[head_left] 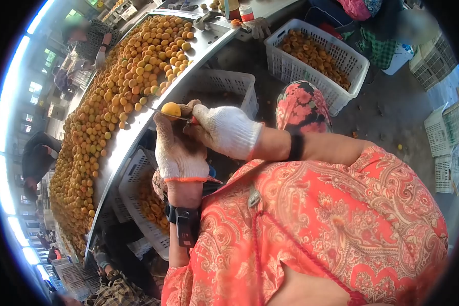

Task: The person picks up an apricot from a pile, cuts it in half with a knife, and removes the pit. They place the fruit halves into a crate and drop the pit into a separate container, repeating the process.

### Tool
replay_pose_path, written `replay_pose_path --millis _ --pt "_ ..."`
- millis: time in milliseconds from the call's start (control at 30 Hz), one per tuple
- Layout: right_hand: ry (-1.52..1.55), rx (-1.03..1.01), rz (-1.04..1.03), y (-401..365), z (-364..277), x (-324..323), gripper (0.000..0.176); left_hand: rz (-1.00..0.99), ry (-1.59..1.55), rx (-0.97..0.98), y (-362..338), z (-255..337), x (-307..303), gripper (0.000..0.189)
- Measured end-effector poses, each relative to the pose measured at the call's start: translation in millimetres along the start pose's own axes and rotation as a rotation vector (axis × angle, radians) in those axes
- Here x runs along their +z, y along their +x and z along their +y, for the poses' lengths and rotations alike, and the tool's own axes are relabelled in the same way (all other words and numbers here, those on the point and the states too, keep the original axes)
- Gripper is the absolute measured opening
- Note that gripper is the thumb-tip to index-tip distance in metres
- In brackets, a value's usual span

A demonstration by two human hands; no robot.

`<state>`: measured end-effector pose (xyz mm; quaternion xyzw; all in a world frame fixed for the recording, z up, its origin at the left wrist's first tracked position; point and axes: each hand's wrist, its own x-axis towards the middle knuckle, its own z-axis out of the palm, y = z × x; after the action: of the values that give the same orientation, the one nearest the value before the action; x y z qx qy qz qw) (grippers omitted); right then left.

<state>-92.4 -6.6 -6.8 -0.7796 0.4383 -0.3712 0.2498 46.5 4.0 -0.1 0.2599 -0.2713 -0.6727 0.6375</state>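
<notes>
your left grip (181, 155), in a white glove with brown, dirty fingers, grasps one small yellow-orange fruit (171, 109). the fruit sits up at the tips of your left fingers, not down in your palm. your right grip (225, 128), gloved too, is closed on a little knife (193, 121) with a red handle. the thin blade points left and lies across the low part of the fruit. the fingertips of your right grip are just beside the fruit, but i cannot tell if they touch it.

both grips are close together, by the edge of the shiny metal surface (115, 158). on it is a big pile of fruit (99, 109) like yours. one white crate (285, 61) with cut fruit (311, 53) stands near your flowery knee (303, 104). a lower crate (137, 222), also with cut fruit, is beside your left arm.
</notes>
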Motion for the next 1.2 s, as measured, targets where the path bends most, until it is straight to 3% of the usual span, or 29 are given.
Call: replay_pose_path --millis 100,167,300,367,467,567,600,667,733,800,833,933,1100,1200 --pt "0.040 -0.042 0.022 -1.4 4.2 0.0 0.028 -0.068 -0.032 0.010 -0.9 2.7 2.2 0.046" --pt "0.057 -0.069 0.020 -1.8 5.0 -0.6 0.026 0.033 0.277 0.181 -4.1 8.0 8.0 0.034" --pt "0.005 -0.015 -0.061 -3.4 -0.6 -8.5 0.036 0.048 0.338 0.265 -2.8 7.6 -1.9 0.029" --pt "0.087 -0.064 -0.039 -3.2 4.4 -3.3 0.026 0.080 0.542 0.399 -1.6 8.1 -2.9 0.029" --pt "0.147 -0.090 -0.036 -2.5 6.6 1.2 0.028 -0.002 0.403 0.295 -2.6 11.4 -5.8 0.027" --pt "0.265 -0.135 -0.021 -2.9 13.8 5.8 0.029 0.069 0.091 0.030 -10.0 8.3 4.3 0.032" --pt "0.392 -0.160 -0.043 -2.5 10.6 -1.1 0.027 0.110 0.021 -0.003 -9.9 9.2 5.6 0.034" --pt "0.255 -0.077 -0.093 -6.5 -1.6 -16.6 0.023 0.181 -0.052 0.060 -1.4 10.1 -7.4 0.031" --pt "0.407 -0.005 0.039 -3.7 -17.4 -29.6 0.022 0.208 0.293 0.277 3.5 7.3 -12.3 0.027" --pt "0.579 0.028 0.132 9.0 -7.7 -29.7 0.021 0.096 0.348 0.170 -10.1 6.4 5.6 0.027" --pt "0.361 -0.022 0.166 14.2 -9.2 -39.1 0.023 0.058 0.356 0.131 -11.6 -0.5 12.2 0.031" --pt "0.273 -0.025 0.225 21.5 -13.4 -32.2 0.025 -0.055 0.434 0.093 -18.7 -4.4 24.0 0.036" --pt "0.514 0.035 0.109 21.9 -12.5 -31.8 0.026 -0.018 0.454 0.203 -17.6 -3.1 31.3 0.041" --pt "0.581 0.082 0.030 22.8 -11.4 -33.6 0.026 -0.098 0.480 0.196 -18.1 -0.3 30.6 0.035"
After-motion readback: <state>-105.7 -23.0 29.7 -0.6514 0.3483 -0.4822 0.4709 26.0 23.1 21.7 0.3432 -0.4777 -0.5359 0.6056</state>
